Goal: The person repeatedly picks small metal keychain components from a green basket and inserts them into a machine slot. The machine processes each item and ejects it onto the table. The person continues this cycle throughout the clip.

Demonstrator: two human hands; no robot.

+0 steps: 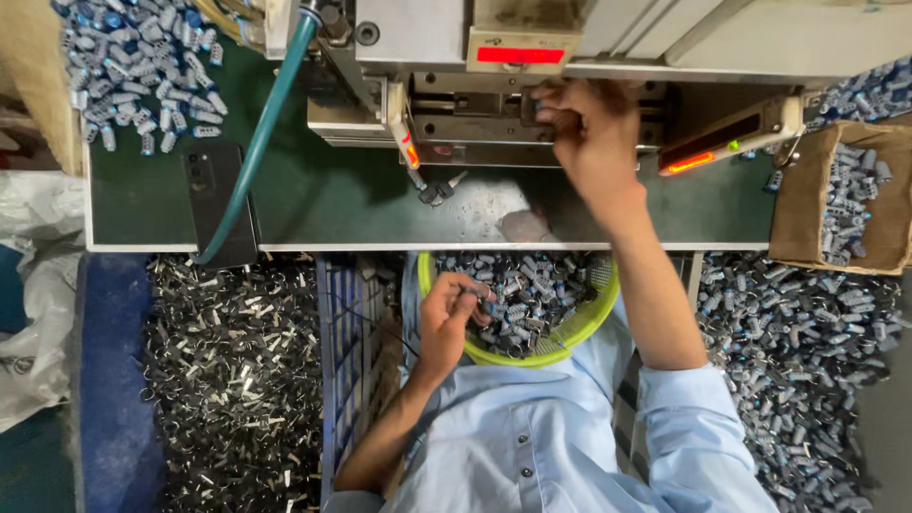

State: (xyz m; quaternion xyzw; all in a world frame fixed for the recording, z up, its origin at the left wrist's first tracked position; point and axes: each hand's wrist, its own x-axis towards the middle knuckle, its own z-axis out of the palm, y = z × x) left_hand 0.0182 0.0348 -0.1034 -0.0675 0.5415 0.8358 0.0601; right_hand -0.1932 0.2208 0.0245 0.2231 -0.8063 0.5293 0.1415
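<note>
From the head camera, the right hand (589, 128) reaches up to the press machine (494, 85) on the green table (332, 204), fingers curled together at a slot; what they pinch cannot be told. The left hand (451, 313) rests at the rim of the yellow-green basket (570, 332) in the lap, fingers pinching a small blue-and-silver metal part (484, 302) over the heap inside. A black phone (218, 199) lies on the table beside a teal hose (266, 123).
</note>
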